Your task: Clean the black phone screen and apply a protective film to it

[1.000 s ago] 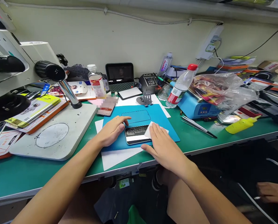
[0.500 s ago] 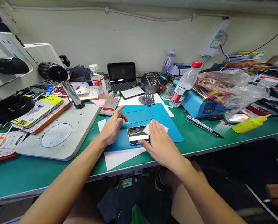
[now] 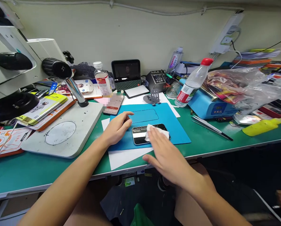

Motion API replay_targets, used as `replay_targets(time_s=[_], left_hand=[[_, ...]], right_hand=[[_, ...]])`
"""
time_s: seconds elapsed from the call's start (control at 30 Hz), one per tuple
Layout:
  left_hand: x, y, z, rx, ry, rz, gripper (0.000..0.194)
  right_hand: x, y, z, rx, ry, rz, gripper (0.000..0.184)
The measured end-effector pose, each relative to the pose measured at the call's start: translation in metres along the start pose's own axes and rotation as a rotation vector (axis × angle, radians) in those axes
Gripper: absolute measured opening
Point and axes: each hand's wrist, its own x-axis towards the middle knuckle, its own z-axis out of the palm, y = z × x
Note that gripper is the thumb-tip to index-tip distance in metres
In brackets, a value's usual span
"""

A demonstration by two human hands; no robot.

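A smartphone (image 3: pixel 138 137) lies glossy face up on the blue mat (image 3: pixel 175 125), lengthwise across it, with reflections on its dark glass. My right hand (image 3: pixel 166 153) presses a folded white tissue (image 3: pixel 162 131) down on the phone's right part; its fingers are together over the tissue and the thumb sticks out to the left. Beside the phone's left end, my left hand (image 3: pixel 117 128) hovers or rests over the mat's left edge, fingers loosely bent, thumb apart, nothing in it. A phone outline (image 3: pixel 144 116) is drawn on the mat behind.
A microscope base (image 3: pixel 67 138) stands left, books (image 3: pixel 43 110) beside it. Behind are another phone (image 3: pixel 114 105), a phone stand (image 3: pixel 154 97) and a small screen (image 3: pixel 126 70). On the right are a water bottle (image 3: pixel 193 84), tweezers (image 3: pixel 211 127), a blue device (image 3: pixel 211 106) and a yellow squeeze bottle (image 3: pixel 260 125).
The tissue under my right hand has shifted from the phone's right end toward its middle, baring the far right corner. My left hand stays near the phone's left end. The view has turned slightly.
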Motion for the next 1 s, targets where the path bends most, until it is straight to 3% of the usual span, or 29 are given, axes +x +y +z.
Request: replay_targets(time_s=[0.07,0.17,0.27,0.37,0.53,0.63,0.73,0.87,1.0], left_hand=[[0.001,0.000,0.000,-0.001,0.031,-0.011,0.038],[0.001,-0.001,0.001,-0.027,0.050,-0.021,0.038],[-0.001,-0.004,0.002,-0.059,0.051,-0.023,0.036],[-0.003,-0.004,0.001,-0.080,0.068,-0.022,0.036],[-0.002,-0.001,-0.001,-0.040,0.046,-0.035,0.029],[0.000,-0.002,-0.002,-0.034,0.035,-0.013,0.017],[0.001,-0.004,-0.001,-0.061,0.045,0.000,0.010],[-0.001,-0.005,0.000,-0.080,0.054,-0.026,0.009],[-0.004,-0.004,0.000,-0.098,0.058,-0.044,0.010]], right_hand=[[0.004,0.007,-0.001,-0.024,0.016,0.066,0.090],[0.025,-0.009,0.006,0.008,0.010,0.118,0.101],[0.043,-0.037,0.015,0.084,0.018,0.047,0.104],[0.036,-0.051,0.018,0.108,0.017,-0.060,0.100],[-0.005,-0.019,0.004,0.034,-0.035,-0.059,0.087],[-0.006,-0.001,-0.002,0.002,-0.013,0.026,0.086],[0.018,-0.009,0.003,0.023,0.000,0.089,0.095],[0.047,-0.038,0.016,0.096,0.016,0.036,0.105],[0.029,-0.043,0.017,0.092,0.042,-0.055,0.098]])
